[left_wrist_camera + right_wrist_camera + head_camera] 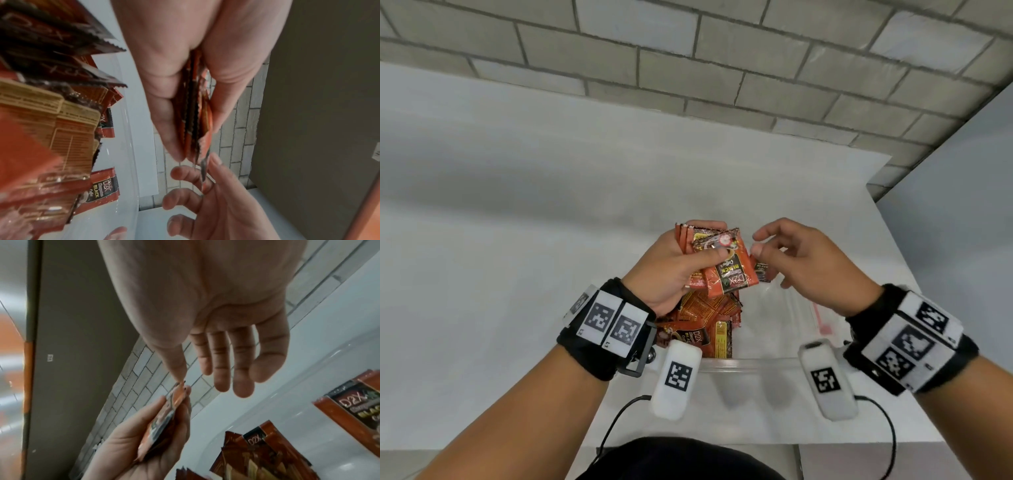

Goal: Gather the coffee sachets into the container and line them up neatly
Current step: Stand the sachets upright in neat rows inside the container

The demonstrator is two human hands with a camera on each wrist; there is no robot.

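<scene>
My left hand [714,240] grips a stack of red and black coffee sachets [722,267] edge-on between thumb and fingers, above the clear plastic container [750,361]. The left wrist view shows the same stack [193,116] pinched in that hand [196,142]. My right hand [760,245] hovers just right of the stack with relaxed, nearly straight fingers and holds nothing. In the right wrist view its thumb tip [180,376] meets the stack's top corner [176,395]. Several loose sachets [705,318] lie jumbled in the container's left half; one [763,270] lies under my right hand.
A clear zip bag with a red strip [822,318] lies on the white table [517,274] right of the container. The table's right edge is near my right wrist. A brick wall [688,51] runs behind.
</scene>
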